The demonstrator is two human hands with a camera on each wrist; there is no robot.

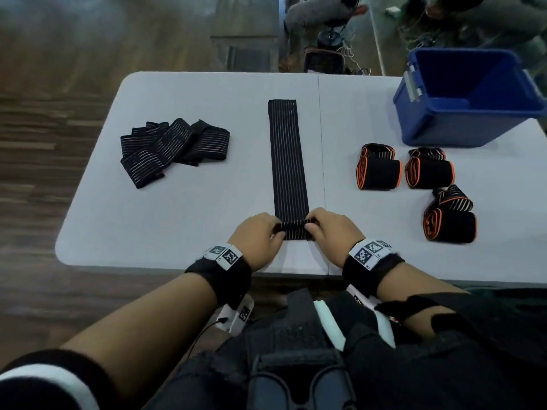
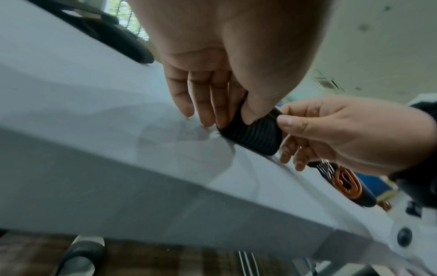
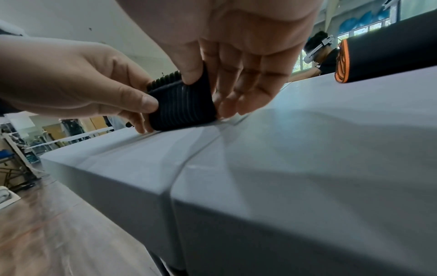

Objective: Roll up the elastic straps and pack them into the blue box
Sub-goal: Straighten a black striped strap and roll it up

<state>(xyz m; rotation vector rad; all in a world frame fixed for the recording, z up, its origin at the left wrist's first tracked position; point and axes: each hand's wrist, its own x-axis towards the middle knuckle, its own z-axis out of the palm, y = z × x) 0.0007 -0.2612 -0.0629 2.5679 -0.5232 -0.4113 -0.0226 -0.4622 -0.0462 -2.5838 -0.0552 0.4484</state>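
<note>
A long black striped elastic strap [image 1: 287, 155] lies flat down the middle of the grey table [image 1: 183, 220]. Its near end is turned over into a small roll [image 1: 296, 230]. My left hand [image 1: 266, 232] pinches the roll's left side and my right hand [image 1: 322, 226] pinches its right side, thumbs on the near face. The left wrist view shows the roll [image 2: 255, 136] between thumb and fingers; so does the right wrist view of the roll [image 3: 182, 110]. The blue box [image 1: 444, 125] stands open at the far right and looks empty.
Three rolled straps with orange edges [image 1: 379, 170] [image 1: 429, 171] [image 1: 450, 220] lie on the right, in front of the box. A pile of loose black straps [image 1: 171, 146] sits at the left. The table's front edge is just under my wrists.
</note>
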